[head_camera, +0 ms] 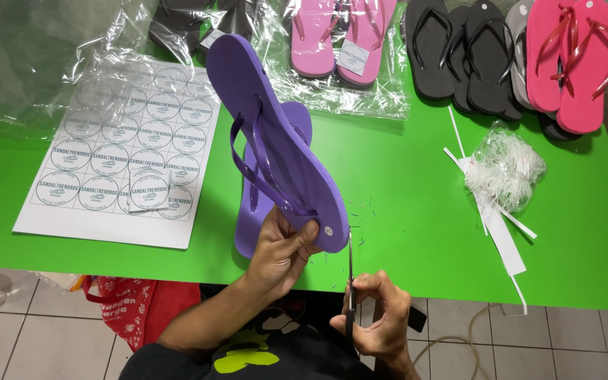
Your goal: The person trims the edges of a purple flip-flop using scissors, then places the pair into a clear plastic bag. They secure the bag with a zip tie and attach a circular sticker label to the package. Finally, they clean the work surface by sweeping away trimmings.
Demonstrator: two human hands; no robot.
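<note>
At the table's near edge, the left hand [283, 250] is clamping its fingers on the heel of a tilted purple flip-flop [276, 134]. At its four o'clock, the right hand [378, 317] is gripping upright scissors [350, 285], blades just under the heel. Its twin sandal [276, 204] is lying beneath on the green table [416, 211], a sticker sheet [117, 169] at nine o'clock.

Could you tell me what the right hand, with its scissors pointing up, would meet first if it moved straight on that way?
Probably the heel edge of the purple flip-flop that the left hand holds; the scissors in the right hand already point just below it, though depth is unclear.
</note>
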